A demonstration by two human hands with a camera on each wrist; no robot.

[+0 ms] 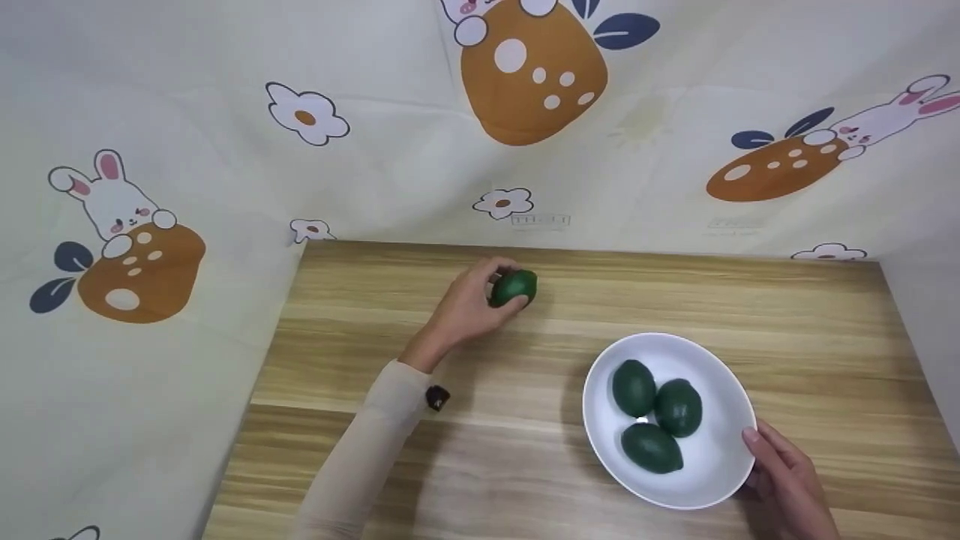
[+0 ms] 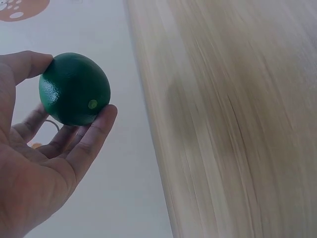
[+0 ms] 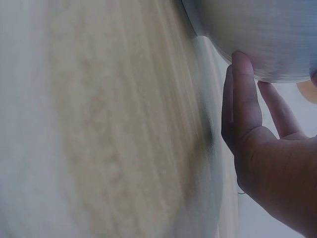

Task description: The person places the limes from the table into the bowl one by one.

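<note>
My left hand (image 1: 474,304) pinches a dark green lime (image 1: 515,288) between thumb and fingers, near the back of the wooden table. In the left wrist view the same lime (image 2: 74,89) is held at the fingertips, a pale round spot showing on its skin. At the right, a white bowl (image 1: 720,480) contains three more limes (image 1: 678,407) lying close together. My right hand (image 1: 787,472) grips the bowl's right side, thumb on the rim. From the right wrist view, fingers (image 3: 245,99) press against the bowl's outer wall (image 3: 267,39) from below.
A wood-grain table (image 1: 525,465) spreads under both hands. Behind it and along the left hangs a pale cloth (image 1: 375,172) printed with rabbits, orange strawberries and flowers. A small black object (image 1: 437,397) sits at the left sleeve's cuff.
</note>
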